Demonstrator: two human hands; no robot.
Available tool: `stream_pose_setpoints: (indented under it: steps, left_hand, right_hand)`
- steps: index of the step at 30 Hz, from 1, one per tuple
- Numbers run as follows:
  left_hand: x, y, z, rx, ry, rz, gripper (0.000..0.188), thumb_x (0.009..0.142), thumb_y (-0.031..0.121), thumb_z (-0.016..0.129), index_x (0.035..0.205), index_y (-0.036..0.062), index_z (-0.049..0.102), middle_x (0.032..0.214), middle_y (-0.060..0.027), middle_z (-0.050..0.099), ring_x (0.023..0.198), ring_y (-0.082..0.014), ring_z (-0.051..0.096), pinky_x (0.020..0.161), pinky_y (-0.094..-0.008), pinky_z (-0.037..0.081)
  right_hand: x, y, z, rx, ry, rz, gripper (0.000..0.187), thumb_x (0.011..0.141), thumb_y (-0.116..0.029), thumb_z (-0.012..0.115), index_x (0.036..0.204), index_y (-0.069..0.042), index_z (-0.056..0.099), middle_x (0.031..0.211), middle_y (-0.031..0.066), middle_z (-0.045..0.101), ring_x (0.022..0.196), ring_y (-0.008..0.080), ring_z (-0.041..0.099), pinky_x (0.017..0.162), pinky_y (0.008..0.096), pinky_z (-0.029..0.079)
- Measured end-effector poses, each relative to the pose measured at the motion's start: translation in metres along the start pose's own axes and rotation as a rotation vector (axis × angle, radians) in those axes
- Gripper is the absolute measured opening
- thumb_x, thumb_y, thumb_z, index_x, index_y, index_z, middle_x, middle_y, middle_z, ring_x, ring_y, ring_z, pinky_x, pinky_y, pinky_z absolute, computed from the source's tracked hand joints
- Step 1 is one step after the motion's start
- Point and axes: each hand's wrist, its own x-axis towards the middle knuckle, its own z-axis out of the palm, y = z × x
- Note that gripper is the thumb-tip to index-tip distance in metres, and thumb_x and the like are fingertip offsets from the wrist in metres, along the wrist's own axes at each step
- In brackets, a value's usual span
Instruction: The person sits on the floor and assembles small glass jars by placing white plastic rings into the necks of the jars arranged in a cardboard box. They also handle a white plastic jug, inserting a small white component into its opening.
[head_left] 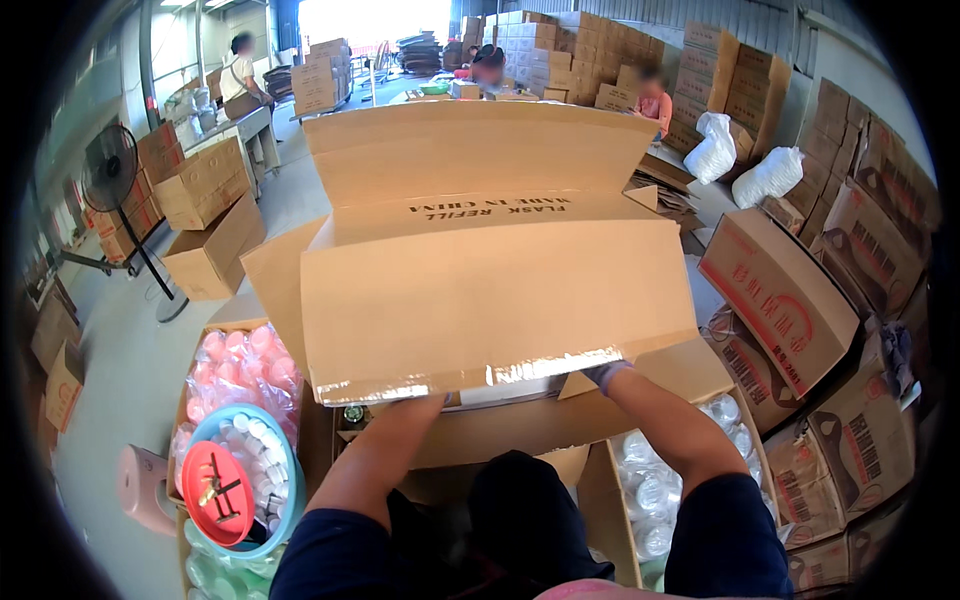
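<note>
A large brown cardboard carton (pixel 490 300) fills the middle of the head view, its flaps standing up and out. Torn shiny tape (pixel 520 372) runs along the near edge of its front panel. My right hand (pixel 607 373), in a greyish-purple glove, reaches under that edge at the right, fingers hidden behind the cardboard. My left hand (pixel 443 399) goes under the same edge left of the middle, nearly all covered by the panel. Beneath the edge, a white surface and another open box (pixel 490 450) show in part. Whether either hand grips anything is hidden.
At the left stand a box of wrapped pink cups (pixel 245 365), a blue basin (pixel 295 480) of white caps and a red dish (pixel 205 510). Clear plastic-wrapped pieces (pixel 650 495) fill a box at the right. Stacked cartons (pixel 860 430), a fan (pixel 110 168) and several people surround me.
</note>
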Motion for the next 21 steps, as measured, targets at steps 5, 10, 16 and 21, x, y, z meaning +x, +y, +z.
stream_pose_setpoints:
  steps: [5,10,16,21]
  left_hand:
    - [-0.043,0.0,-0.01,0.074,-0.081,0.095,0.022,0.09,0.02,0.048,0.103,0.013,0.065,0.103,-0.0112,0.065,0.107,-0.0266,0.059,0.093,-0.0415,0.045]
    - [-0.116,0.002,-0.05,0.275,-0.137,0.366,0.021,0.088,0.02,0.049,0.101,0.0128,0.064,0.107,-0.0103,0.064,0.11,-0.0274,0.058,0.096,-0.0415,0.043]
    - [-0.159,-0.049,-0.158,0.466,0.233,0.475,0.013,0.08,0.02,0.054,0.082,0.0121,0.063,0.117,-0.0139,0.061,0.122,-0.03,0.05,0.108,-0.0437,0.034]
    - [-0.212,-0.063,-0.179,0.221,0.17,0.523,0.013,0.074,0.021,0.057,0.08,0.0095,0.061,0.13,-0.0193,0.053,0.13,-0.0341,0.043,0.106,-0.049,0.034]
  right_hand:
    - [-0.073,0.026,-0.055,0.013,-0.205,-0.066,0.051,0.095,-0.036,0.039,0.139,-0.012,0.041,0.141,0.0136,0.046,0.131,0.0298,0.04,0.11,0.0424,0.03]
    - [-0.108,0.025,-0.093,-0.232,-0.487,-0.081,0.045,0.091,-0.03,0.044,0.131,-0.01,0.049,0.131,0.0125,0.051,0.123,0.0277,0.044,0.106,0.0415,0.034]
    - [-0.116,0.073,-0.22,-0.724,-0.34,0.206,0.039,0.078,-0.017,0.055,0.117,-0.013,0.06,0.117,0.0093,0.058,0.113,0.0291,0.05,0.096,0.0429,0.04]
    - [0.008,-0.134,-0.177,-0.101,0.213,-0.323,0.052,0.077,-0.026,0.066,0.124,-0.006,0.056,0.126,0.0185,0.053,0.115,0.0359,0.052,0.096,0.046,0.042]
